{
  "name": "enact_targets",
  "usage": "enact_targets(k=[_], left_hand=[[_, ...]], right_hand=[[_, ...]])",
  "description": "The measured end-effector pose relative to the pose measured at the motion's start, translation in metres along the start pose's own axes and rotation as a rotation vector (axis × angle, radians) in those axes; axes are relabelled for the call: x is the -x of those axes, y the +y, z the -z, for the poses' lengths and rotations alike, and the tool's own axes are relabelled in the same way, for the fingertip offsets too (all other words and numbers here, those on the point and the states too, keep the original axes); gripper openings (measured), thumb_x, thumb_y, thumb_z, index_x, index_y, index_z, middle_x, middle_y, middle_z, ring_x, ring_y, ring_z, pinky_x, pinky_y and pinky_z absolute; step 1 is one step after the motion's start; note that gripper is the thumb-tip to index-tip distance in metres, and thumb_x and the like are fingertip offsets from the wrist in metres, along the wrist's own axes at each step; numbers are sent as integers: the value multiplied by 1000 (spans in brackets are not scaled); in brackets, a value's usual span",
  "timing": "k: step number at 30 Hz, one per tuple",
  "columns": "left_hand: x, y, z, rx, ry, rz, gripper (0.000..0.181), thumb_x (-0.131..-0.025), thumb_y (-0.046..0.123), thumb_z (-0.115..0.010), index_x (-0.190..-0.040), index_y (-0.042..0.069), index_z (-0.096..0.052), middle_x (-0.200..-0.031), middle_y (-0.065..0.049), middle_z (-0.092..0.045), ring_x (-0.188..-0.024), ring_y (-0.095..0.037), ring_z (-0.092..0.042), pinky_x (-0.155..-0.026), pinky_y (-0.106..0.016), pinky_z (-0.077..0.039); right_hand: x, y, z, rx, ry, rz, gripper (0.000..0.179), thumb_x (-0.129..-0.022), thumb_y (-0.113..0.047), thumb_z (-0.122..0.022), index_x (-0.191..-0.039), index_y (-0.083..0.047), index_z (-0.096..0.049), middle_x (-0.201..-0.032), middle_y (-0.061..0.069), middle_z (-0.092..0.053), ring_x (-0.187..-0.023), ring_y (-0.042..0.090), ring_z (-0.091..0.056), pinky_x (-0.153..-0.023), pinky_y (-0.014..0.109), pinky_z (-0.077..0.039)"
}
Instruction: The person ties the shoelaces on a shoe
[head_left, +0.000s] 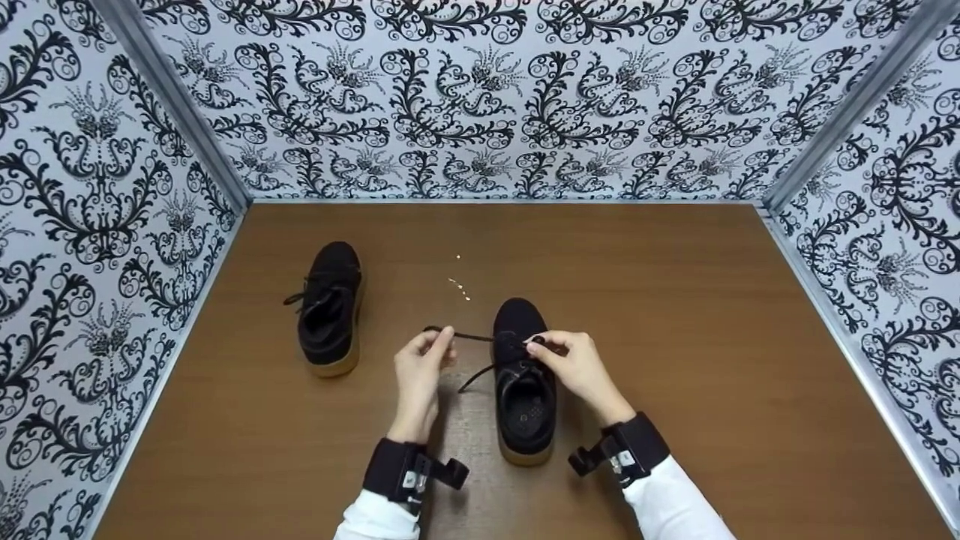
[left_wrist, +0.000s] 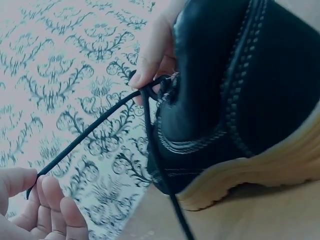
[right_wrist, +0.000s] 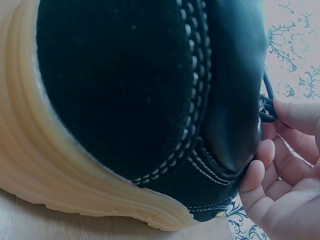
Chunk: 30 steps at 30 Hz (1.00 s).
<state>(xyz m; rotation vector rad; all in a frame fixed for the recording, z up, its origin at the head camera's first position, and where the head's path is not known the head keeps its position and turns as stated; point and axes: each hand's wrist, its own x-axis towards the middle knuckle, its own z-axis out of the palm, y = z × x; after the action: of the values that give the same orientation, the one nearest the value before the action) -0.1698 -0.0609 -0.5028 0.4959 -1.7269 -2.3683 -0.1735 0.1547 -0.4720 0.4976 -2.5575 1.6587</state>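
A black shoe [head_left: 519,315] with white stitching and a tan sole stands upright on the table, toe away from me. My left hand [head_left: 420,375], left of it, pinches a black shoelace [head_left: 472,337] between thumb and fingers, and the lace runs taut to the shoe's front. In the right wrist view, thumb and forefinger of my right hand [right_wrist: 290,170] pinch the lace at the eyelets, the other fingers curled against the shoe's side. A second lace strand [left_wrist: 159,165] hangs loose down the shoe's left side.
Another black shoe [head_left: 330,300], its lace hanging out on its left, stands at the left of the brown table [head_left: 675,300]. Patterned panels [head_left: 487,97] enclose the table at the back and sides. Small light specks [head_left: 459,286] show beyond the nearer shoe.
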Motion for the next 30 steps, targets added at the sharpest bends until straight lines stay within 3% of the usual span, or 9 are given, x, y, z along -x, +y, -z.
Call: enact_targets(k=[6, 10, 16, 21, 25, 27, 30], left_hand=[[-2, -15, 12, 183, -12, 194, 17, -88, 11, -66, -74, 6, -58, -70, -1, -61, -57, -8, -56, -56, -22, -48], [-2, -25, 16, 239, -41, 284, 16, -90, 14, -64, -76, 7, -59, -71, 0, -60, -57, -6, -52, -55, -19, -44], [-2, -38, 19, 228, -104, 296, 20, -93, 13, -59, -74, 8, -57, -66, 3, -56, -53, -4, -43, -48, -16, -34], [-2, -39, 21, 189, -123, 319, 17, -93, 15, -59, -82, 3, -59, -67, 2, -58, -54, -4, -46, -48, -16, -38], [0, -34, 21, 145, -127, 334, 26, -93, 21, -59, -92, -5, -59, -67, 1, -57, -54, -5, -46, -48, -17, -40], [0, -28, 18, 115, -138, 314, 30, -93, 22, -60, -94, -8, -59, -67, 0, -57, -53, -6, -46, -48, -17, -40], [3, -18, 10, 36, -169, 220, 28, -91, 19, -63, -94, -8, -59, -69, -2, -58, -53, -7, -47, -48, -17, -41]], right_hand=[[0, 2, -1, -5, -5, 3, 14, -86, -7, -67, -91, 6, -71, -85, 14, -71, -74, 13, -63, -69, 18, -49], [0, 3, -1, -2, -5, 8, 14, -86, -7, -68, -91, 6, -71, -85, 14, -71, -75, 12, -63, -69, 19, -49], [1, 1, -1, -12, -15, -31, 15, -86, -9, -68, -93, 4, -72, -86, 13, -72, -75, 11, -64, -69, 18, -49], [1, 0, -1, -16, -10, -43, 15, -86, -9, -68, -92, 5, -72, -85, 13, -71, -73, 10, -62, -67, 18, -48], [1, -1, -1, -14, 2, -30, 15, -85, -8, -69, -91, 5, -72, -84, 14, -71, -72, 11, -62, -66, 18, -47], [1, -1, -1, -11, 7, -30, 15, -85, -8, -69, -91, 5, -72, -84, 14, -71, -72, 12, -62, -66, 19, -47], [2, -1, 0, -7, 11, -43, 14, -86, -9, -68, -90, 4, -72, -83, 13, -71, -73, 14, -63, -66, 19, -48]])
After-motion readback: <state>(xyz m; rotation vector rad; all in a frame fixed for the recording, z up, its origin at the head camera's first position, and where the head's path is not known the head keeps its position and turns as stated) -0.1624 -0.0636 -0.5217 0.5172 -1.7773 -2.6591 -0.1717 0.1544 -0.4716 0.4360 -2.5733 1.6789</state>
